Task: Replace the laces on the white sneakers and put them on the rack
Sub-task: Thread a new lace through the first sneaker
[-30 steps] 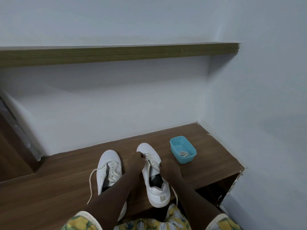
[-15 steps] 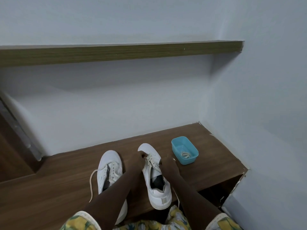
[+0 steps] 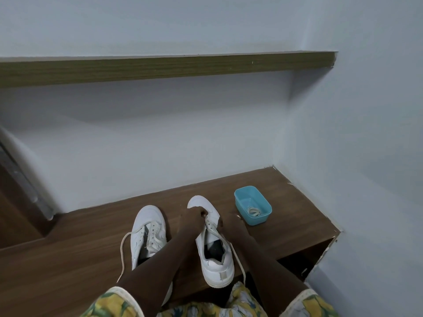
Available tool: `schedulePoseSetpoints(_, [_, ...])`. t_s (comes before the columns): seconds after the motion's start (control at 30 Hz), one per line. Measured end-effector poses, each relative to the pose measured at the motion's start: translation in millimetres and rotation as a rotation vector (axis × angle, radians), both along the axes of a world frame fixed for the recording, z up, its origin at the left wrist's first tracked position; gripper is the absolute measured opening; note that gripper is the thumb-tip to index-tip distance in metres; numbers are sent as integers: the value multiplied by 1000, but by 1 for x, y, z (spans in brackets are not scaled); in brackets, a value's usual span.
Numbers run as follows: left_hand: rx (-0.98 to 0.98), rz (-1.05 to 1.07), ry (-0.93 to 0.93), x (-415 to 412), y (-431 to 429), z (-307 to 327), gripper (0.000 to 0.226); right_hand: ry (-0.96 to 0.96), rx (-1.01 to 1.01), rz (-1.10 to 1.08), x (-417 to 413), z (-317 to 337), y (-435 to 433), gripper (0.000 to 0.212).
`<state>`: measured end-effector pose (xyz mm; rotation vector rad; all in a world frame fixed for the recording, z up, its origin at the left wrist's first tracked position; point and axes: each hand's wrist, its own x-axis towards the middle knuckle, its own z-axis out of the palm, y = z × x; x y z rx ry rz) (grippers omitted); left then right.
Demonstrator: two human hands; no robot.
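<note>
Loosened lace is trailing further past the right sneaker on the bench. Left hand is pinching it at the front eyelets; the right hand grip cannot be told. Unlacing is proceeding; next, pulling it free, then fresh laces from the tub.

Pale blue-grey rear wall and right side wall meet in a corner; a wooden shelf spans the rear wall above a brown wood-grain counter. Soft, even light.
</note>
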<state>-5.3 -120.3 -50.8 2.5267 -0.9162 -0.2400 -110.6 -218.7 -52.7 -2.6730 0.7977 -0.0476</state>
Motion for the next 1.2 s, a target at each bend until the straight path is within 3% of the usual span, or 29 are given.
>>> schedulePoseSetpoints(0.23, [153,-91,-30,-3,-8,4,38,74,43,7,2,4,-3,34])
schedulePoseSetpoints(0.37, [234,-148,-87,-10,-14,11,36,-77,221,-11,2,11,-3,7])
schedulePoseSetpoints(0.43, [213,-162,-17,-11,-17,13,33,-156,286,-35,3,14,-6,31])
schedulePoseSetpoints(0.47, [174,-168,45,-11,-19,13,33,-209,328,-53,2,17,-7,32])
schedulePoseSetpoints(0.57, [40,-157,189,-9,-18,15,31,-274,392,-88,-1,26,-10,8])
schedulePoseSetpoints(0.77, [-115,-75,336,-11,-18,15,25,-297,308,-127,-2,26,-4,20])
schedulePoseSetpoints(0.93, [-257,56,454,-11,-21,10,15,-241,18,-208,0,24,1,22])
schedulePoseSetpoints(1.03, [-290,107,494,-12,-23,9,14,-310,137,-465,-1,25,5,28])
schedulePoseSetpoints(1.2, [-278,108,489,-17,-26,13,19,-192,507,-476,21,14,8,48])
